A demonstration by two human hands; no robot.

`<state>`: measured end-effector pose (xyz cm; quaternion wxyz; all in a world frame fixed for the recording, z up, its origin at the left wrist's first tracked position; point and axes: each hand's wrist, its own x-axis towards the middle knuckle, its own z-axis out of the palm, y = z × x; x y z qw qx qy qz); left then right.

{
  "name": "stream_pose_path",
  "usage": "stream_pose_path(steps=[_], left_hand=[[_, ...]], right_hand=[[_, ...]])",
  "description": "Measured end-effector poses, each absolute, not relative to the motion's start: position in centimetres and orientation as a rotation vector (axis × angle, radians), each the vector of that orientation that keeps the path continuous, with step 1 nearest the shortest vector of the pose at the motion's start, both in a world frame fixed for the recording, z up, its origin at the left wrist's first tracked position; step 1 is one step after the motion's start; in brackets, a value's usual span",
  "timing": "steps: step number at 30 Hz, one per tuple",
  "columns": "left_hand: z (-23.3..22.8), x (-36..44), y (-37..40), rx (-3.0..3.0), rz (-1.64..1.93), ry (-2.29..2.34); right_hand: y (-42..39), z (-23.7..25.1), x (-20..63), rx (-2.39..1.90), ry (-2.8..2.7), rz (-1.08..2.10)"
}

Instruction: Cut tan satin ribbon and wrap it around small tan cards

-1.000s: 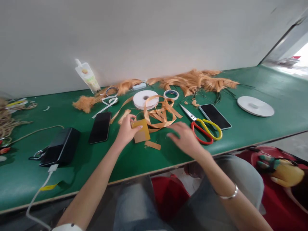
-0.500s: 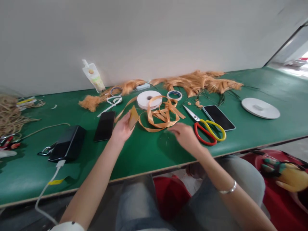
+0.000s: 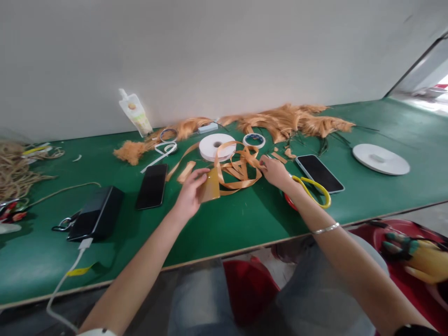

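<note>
On the green felt-topped counter (image 3: 224,224) against a pale wall, the left hand (image 3: 191,195) pinches a flat tan card (image 3: 211,185), nothing visibly wound on it. The right hand (image 3: 276,171) closes on the loose orange satin ribbon (image 3: 238,170), seemingly uncut, beside yellow-and-red-handled scissors (image 3: 310,189).

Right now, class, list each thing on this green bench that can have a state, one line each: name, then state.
Left hand: gripping a tan card piece.
Right hand: fingertips on the loose orange satin ribbon.
Red-and-yellow scissors: flat, partly under the right wrist.
Black phone: screen dark.
White-edged phone: screen dark.
White tape roll: lying flat.
Black power bank: white cable plugged in.
</note>
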<state>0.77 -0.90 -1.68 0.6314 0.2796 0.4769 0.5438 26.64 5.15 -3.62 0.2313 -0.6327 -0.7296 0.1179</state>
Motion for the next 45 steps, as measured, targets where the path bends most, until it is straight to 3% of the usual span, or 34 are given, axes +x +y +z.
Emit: stream_pose_path(steps=[6,8,10,17,20,28,36,42,45], left_hand=[[-2.2,1.3,-1.4,0.743,1.177,1.103],[-2.0,1.4,-1.5,0.732,1.184,1.09],[-1.8,1.4,-1.5,0.689,1.22,1.068],[-1.8,1.2,-1.3,0.785,1.415,1.01],[-2.3,1.4,-1.4,0.926,1.477,1.057],[-3.1,1.8,-1.6,1.243,1.474,1.18],[-2.7,2.7,-3.2,1.511,1.457,1.163],[-3.0,3.2,-3.9,1.532,1.571,1.103],[-3.0,3.1,-3.9,1.496,1.636,1.116]], right_hand=[[4.0,-0.9,26.8,-1.573,-1.749,0.648],[2.7,0.5,26.6,-1.195,-1.458,1.075],[1.4,1.7,26.4,-1.007,-1.369,1.234],[-1.0,3.3,25.9,-0.96,-1.409,0.621],[-1.2,3.5,25.9,-0.827,-1.338,0.538],[-3.4,5.2,26.0,-0.71,-1.2,0.718],[-5.0,4.7,23.8,-0.996,-2.004,1.122],[-5.7,3.6,22.3,-1.07,-2.348,1.099],[-6.0,3.6,22.3,-0.985,-2.395,1.245]])
